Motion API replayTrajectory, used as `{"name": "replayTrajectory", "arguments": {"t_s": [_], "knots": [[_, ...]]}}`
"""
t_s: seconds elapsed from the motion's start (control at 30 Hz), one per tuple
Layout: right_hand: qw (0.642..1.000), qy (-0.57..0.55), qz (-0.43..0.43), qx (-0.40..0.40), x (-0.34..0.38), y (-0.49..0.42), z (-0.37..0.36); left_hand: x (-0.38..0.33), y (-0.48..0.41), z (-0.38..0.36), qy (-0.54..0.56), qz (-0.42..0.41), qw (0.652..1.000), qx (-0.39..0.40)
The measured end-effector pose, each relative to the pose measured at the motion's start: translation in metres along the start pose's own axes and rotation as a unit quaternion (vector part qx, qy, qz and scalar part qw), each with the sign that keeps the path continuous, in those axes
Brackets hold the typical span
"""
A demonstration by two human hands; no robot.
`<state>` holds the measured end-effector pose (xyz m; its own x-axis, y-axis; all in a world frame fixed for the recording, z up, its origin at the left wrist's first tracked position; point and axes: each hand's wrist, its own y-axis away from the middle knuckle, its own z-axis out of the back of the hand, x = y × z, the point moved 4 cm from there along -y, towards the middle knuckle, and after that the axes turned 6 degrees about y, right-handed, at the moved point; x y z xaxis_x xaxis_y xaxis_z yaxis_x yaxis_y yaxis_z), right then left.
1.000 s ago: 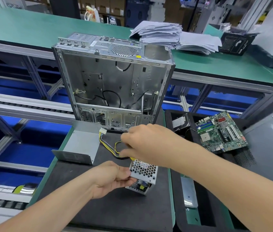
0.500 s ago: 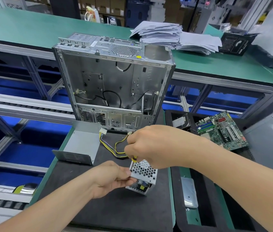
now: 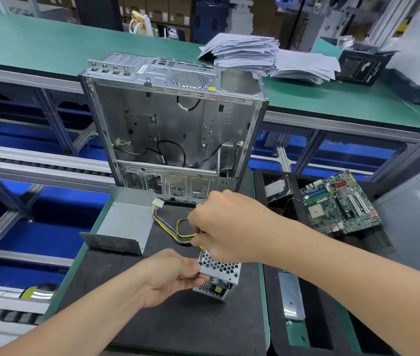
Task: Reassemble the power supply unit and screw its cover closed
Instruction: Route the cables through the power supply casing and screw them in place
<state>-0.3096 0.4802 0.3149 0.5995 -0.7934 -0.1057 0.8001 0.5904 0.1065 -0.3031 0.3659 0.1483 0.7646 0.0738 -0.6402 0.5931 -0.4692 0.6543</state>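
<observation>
The power supply unit (image 3: 220, 274), a small silver box with a perforated end, stands on the black mat (image 3: 172, 327). My left hand (image 3: 170, 273) grips its left side. Over its top, my right hand (image 3: 225, 228) is curled around its yellow and black cables (image 3: 170, 231); whether it also holds a tool is hidden. The cables loop away to a white connector (image 3: 158, 202). The loose grey metal cover (image 3: 124, 223) lies on the mat to the left, apart from the unit.
An empty silver computer case (image 3: 172, 124) stands upright behind the mat. A green motherboard (image 3: 340, 201) and a drive (image 3: 278, 188) lie in a black tray on the right. Paper stacks (image 3: 268, 56) sit on the far green bench. Conveyor rails run at left.
My right hand has slid slightly right and down along the cables toward the unit's top. The left hand and the unit have stayed put.
</observation>
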Motion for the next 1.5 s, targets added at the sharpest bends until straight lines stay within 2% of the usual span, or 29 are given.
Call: {"name": "replayTrajectory", "arguments": {"t_s": [0.2, 0.4, 0.47, 0.57, 0.67, 0.77, 1.07, 1.13, 1.2, 1.3, 1.4, 1.5], "knots": [[0.987, -0.094, -0.130, -0.023, -0.013, 0.004, -0.007, 0.000, -0.004, 0.000, 0.010, -0.001, 1.000, -0.005], [0.978, -0.109, -0.176, 0.009, -0.013, -0.003, -0.011, 0.000, -0.006, -0.001, -0.008, -0.008, 1.000, -0.003], [0.985, -0.090, -0.148, 0.020, -0.014, -0.007, -0.009, -0.001, -0.005, -0.001, -0.010, -0.005, 1.000, 0.000], [0.998, -0.014, -0.028, 0.046, -0.008, -0.006, -0.004, -0.002, -0.005, 0.000, -0.006, 0.000, 1.000, 0.001], [0.987, 0.059, 0.112, 0.100, -0.002, -0.001, 0.003, -0.002, -0.003, 0.000, 0.009, 0.008, 1.000, 0.000], [0.974, 0.084, 0.170, 0.127, -0.001, 0.000, 0.004, -0.003, -0.003, 0.001, 0.017, 0.012, 1.000, 0.001], [0.988, 0.081, 0.128, 0.023, -0.001, -0.001, 0.000, -0.002, -0.004, -0.002, -0.005, 0.007, 1.000, -0.009], [0.996, 0.034, 0.079, 0.012, 0.000, -0.001, -0.006, -0.002, -0.002, -0.003, -0.012, 0.006, 1.000, -0.006], [0.999, -0.036, -0.010, -0.005, -0.004, -0.001, -0.015, -0.002, -0.002, -0.003, -0.020, 0.001, 1.000, -0.007], [0.985, -0.105, -0.139, -0.004, -0.017, -0.002, -0.025, -0.003, -0.001, -0.004, -0.012, 0.000, 1.000, -0.017], [0.988, -0.102, -0.118, 0.010, -0.015, -0.006, -0.021, -0.004, 0.001, -0.004, -0.014, 0.000, 1.000, -0.019], [0.997, -0.057, -0.022, 0.039, -0.011, -0.003, -0.009, -0.005, 0.001, -0.004, -0.019, -0.004, 1.000, -0.018]]}}
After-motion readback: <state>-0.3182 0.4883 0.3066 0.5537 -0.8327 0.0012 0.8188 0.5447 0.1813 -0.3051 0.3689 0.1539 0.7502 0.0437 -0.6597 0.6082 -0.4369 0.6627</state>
